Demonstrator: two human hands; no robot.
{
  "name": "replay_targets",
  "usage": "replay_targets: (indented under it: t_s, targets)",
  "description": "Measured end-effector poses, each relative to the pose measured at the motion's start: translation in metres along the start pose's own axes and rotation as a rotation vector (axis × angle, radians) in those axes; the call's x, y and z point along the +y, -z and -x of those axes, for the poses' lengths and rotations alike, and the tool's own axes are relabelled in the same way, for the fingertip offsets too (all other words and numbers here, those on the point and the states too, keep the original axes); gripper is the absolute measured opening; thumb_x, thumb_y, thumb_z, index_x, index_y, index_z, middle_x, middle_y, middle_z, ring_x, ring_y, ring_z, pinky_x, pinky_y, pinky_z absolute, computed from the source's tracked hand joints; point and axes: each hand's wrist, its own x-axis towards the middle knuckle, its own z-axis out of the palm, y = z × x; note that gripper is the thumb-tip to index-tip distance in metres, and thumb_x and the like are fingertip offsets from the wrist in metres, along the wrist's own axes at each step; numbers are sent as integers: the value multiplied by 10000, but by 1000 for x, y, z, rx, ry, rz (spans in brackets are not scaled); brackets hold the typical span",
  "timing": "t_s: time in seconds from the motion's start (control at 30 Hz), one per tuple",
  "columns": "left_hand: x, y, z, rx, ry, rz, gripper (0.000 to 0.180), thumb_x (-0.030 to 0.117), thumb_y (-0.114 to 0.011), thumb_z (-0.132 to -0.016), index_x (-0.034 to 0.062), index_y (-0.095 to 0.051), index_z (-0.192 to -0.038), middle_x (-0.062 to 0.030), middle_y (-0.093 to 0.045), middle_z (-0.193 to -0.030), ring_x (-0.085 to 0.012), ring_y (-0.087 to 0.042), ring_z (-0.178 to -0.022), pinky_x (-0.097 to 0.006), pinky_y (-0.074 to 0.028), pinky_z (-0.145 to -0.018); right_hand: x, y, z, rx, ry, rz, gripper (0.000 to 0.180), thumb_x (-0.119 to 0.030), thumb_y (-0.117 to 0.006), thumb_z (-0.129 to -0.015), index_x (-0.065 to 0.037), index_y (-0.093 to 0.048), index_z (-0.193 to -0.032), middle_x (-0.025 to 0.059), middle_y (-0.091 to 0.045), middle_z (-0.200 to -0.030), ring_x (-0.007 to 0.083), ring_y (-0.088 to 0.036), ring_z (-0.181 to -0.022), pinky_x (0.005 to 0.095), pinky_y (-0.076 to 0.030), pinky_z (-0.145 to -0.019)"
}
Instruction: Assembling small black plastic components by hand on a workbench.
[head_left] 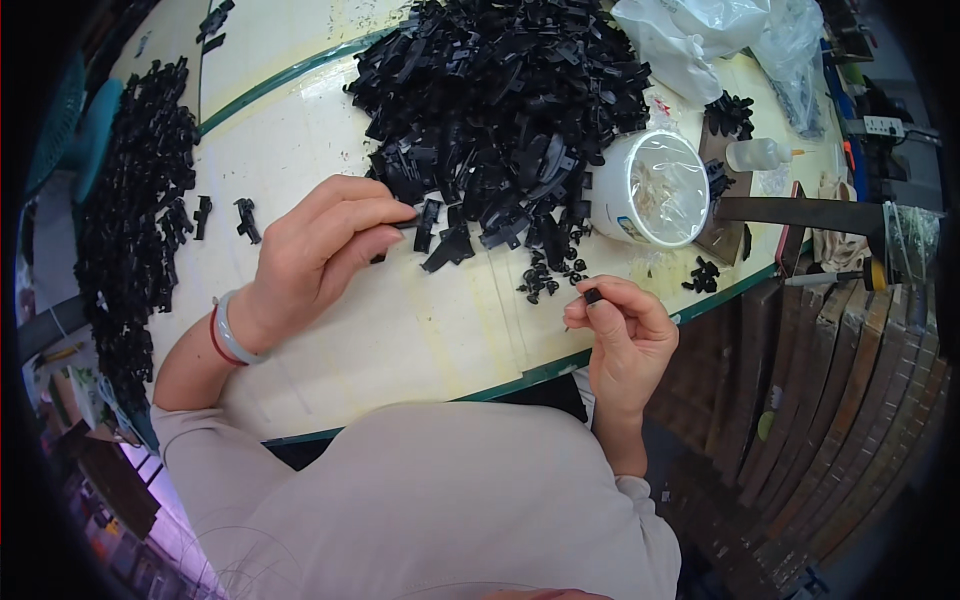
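My left hand (325, 245) reaches to the near edge of a large heap of black plastic parts (500, 110). Its fingertips are closed on a black plastic piece (404, 223), mostly hidden by the fingers. Near the table's front edge, my right hand (628, 335) pinches a small black plastic part (592, 296) between thumb and fingers. A thin tip sticks out below that grip; I cannot tell what it belongs to. Just beyond the right hand lies a cluster of small black pieces (540, 278). Two loose black parts (247, 221) rest left of my left hand.
A white tub (612, 190) lined with clear plastic stands right of the heap. Behind it are plastic bags (690, 40) and a small bottle (757, 154). More black parts (135, 190) line the table's left side. Stacked flat boards (820, 390) stand at the right.
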Motion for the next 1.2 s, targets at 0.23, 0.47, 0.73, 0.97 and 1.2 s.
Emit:
replay_targets:
  t_s: [0.23,0.47,0.73,0.97,1.2]
  targets:
    - [21,-12,-10,-341,392,904,196,4,-626,-833,0,-631,-1029,-54,-527,-1048,-72,-534,-902,-196,-473,-738,-13,4,-6,23,182,229,169,124,-593,-796,69,-638,-950,188,-628,-961,214,-643,-833,305,-566,-732]
    - [25,-19,-3,-593,601,1041,216,-2,-571,-869,-31,-598,-1081,-83,-494,-1088,-104,-544,-938,-218,-470,-816,-48,12,-62,82,978,1357,206,106,-649,-745,19,-666,-931,110,-664,-909,207,-609,-810,285,-484,-708]
    - [29,-27,0,-503,600,1108,257,11,-496,-913,-31,-562,-1158,-81,-532,-986,-115,-625,-818,-212,-518,-684,-50,16,-78,-100,968,1601,224,49,-693,-703,-22,-685,-915,55,-665,-892,215,-541,-778,300,-442,-707]
    - [29,-26,-4,-470,674,1142,265,-13,-572,-868,-14,-574,-1133,-50,-619,-918,-90,-622,-836,-202,-514,-713,-51,3,-59,13,770,1130,238,100,-683,-691,2,-681,-908,85,-668,-864,207,-549,-776,278,-446,-710]
    - [29,-32,-2,-424,765,1249,202,13,-600,-862,-21,-576,-1059,-56,-643,-915,-100,-621,-822,-228,-509,-749,-35,-7,-34,-54,498,722,195,110,-652,-728,33,-662,-906,117,-681,-879,185,-565,-839,272,-442,-786]
